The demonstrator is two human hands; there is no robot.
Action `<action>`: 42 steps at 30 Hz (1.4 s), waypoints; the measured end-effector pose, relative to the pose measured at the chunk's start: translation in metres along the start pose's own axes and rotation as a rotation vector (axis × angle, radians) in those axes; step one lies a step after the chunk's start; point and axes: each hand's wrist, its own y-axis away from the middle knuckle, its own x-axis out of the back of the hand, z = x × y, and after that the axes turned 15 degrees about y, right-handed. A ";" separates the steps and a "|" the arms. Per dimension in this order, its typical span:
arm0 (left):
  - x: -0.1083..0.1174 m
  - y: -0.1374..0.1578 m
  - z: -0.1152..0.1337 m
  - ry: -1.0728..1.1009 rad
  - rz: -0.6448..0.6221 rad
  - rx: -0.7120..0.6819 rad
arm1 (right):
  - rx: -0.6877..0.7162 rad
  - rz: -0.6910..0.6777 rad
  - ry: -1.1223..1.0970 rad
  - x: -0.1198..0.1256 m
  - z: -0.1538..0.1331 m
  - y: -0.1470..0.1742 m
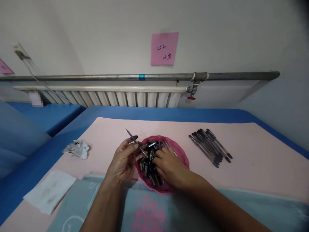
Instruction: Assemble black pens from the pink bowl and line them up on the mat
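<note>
My left hand (pixel 124 158), at the basket's left rim, pinches an uncapped pen (pixel 136 142) between thumb and fingers. The pen slants, its narrow tip pointing up and left. A pink basket (pixel 182 154) in front of me holds many dark pen caps (pixel 151 156) and some clear, thin pen parts. Over the basket's right half, my right hand (pixel 169 166) reaches in with curled fingers among these pieces. Its fingertips are partly hidden, and I cannot make out what they grip. Capped pens (pixel 209 146) lie side by side in a slanted row to the right of the basket.
Crumpled, stained tissue (pixel 77 149) and a folded white paper (pixel 50 191) lie at the left. A pink sheet (pixel 251 138) covers the blue-edged table. Grey-blue cloth (pixel 241 206) lies along the near side. Behind stand a radiator (pixel 130 98) and a pipe (pixel 103 77).
</note>
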 end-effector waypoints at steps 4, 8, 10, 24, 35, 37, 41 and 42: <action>0.001 -0.001 0.001 0.010 -0.002 -0.006 | -0.089 0.139 -0.198 0.005 0.005 0.000; 0.000 0.000 0.001 0.029 0.002 -0.020 | -0.182 0.286 -0.406 0.011 0.005 0.001; -0.002 0.001 0.000 0.032 0.004 -0.030 | -0.196 0.314 -0.448 0.012 0.003 0.001; -0.009 0.005 -0.009 0.044 -0.025 -0.067 | -0.260 0.341 -0.536 0.013 -0.001 0.001; -0.010 0.005 -0.013 -0.011 -0.051 -0.127 | -0.287 0.400 -0.472 0.013 -0.004 0.003; -0.010 0.006 -0.013 -0.014 -0.046 -0.136 | -0.288 0.399 -0.455 0.014 -0.005 0.003; -0.011 0.006 -0.014 -0.037 -0.018 -0.148 | -0.298 0.402 -0.444 0.015 -0.006 0.003; -0.011 0.006 -0.014 -0.044 -0.014 -0.150 | -0.296 0.405 -0.441 0.015 -0.006 0.003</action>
